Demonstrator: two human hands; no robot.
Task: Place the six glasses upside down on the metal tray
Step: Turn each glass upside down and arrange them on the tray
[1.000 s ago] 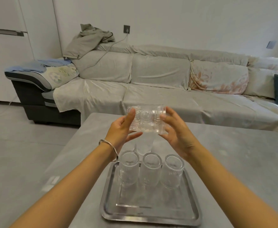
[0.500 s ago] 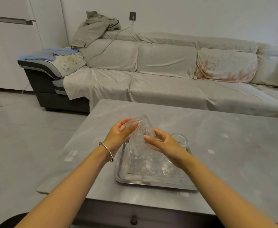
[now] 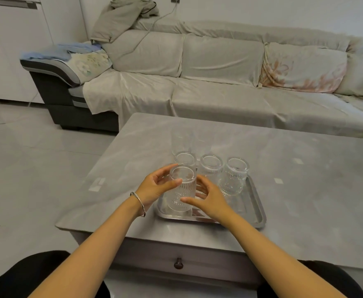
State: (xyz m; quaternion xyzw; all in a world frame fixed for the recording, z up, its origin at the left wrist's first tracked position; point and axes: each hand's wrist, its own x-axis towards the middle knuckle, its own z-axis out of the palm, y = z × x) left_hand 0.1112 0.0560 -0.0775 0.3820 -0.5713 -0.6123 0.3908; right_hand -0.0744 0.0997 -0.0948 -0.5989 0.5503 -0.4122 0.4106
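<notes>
Since the earlier frame, the ribbed glass descended inverted onto the metal tray at 9 o'clock. Both the left hand and right hand clasp its sidewalls. Rigid, slippery, fragile: hold mid-body.

sofa | grey table | drawer knob | floor

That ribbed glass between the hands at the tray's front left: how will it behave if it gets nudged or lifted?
The ribbed glass looks rigid and clear, so probably brittle; knocking the glass behind it could chip either. It is tall for its width and near the metal tray edge, so a side push may tip it. The ribs should give the left hand and right hand some grip.
</notes>
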